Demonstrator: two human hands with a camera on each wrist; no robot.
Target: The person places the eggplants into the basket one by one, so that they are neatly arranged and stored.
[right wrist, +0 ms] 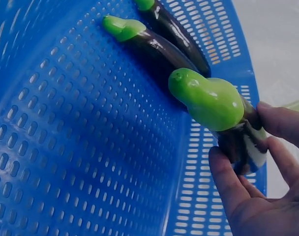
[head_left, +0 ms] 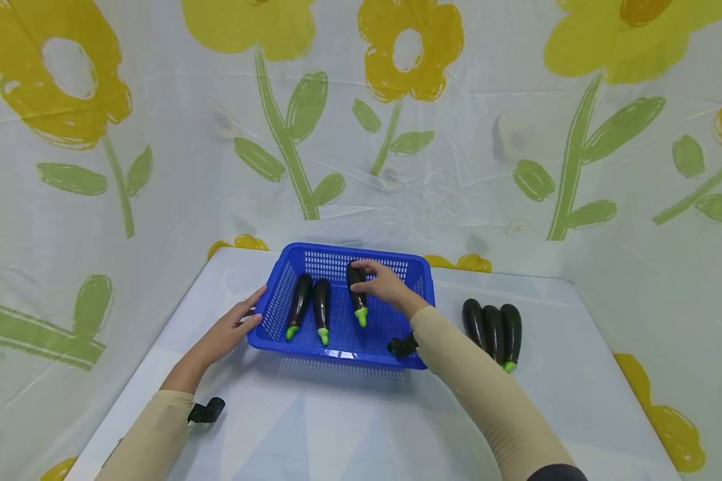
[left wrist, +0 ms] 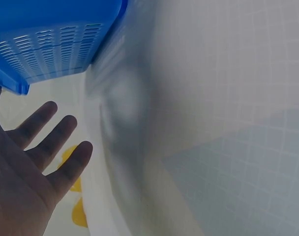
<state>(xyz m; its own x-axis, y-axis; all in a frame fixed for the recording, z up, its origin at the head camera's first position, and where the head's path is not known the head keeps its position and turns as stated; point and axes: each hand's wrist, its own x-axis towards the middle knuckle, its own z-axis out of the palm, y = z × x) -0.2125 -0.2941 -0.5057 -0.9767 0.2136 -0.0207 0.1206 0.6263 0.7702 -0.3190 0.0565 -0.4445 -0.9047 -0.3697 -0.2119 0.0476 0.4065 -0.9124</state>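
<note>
A blue plastic basket (head_left: pixel 343 357) with slotted walls stands on the table. Inside it, on the left, lie two dark eggplants, one eggplant (head_left: pixel 299 304) beside another eggplant (head_left: pixel 321 307), green stems toward me. My right hand (head_left: pixel 388 286) grips a third eggplant (head_left: pixel 357 294) over the basket's right half; in the right wrist view its green cap (right wrist: pixel 216 105) points at the camera, with thumb and fingers around the dark body. My left hand (head_left: pixel 225 334) touches the basket's left rim, its fingers spread and fairly straight in the left wrist view.
Right of the basket, three more eggplants (head_left: pixel 493 331) lie side by side on the white table (head_left: pixel 337 427). Behind and at the sides hangs a white sheet (head_left: pixel 457 167) printed with yellow flowers and green leaves.
</note>
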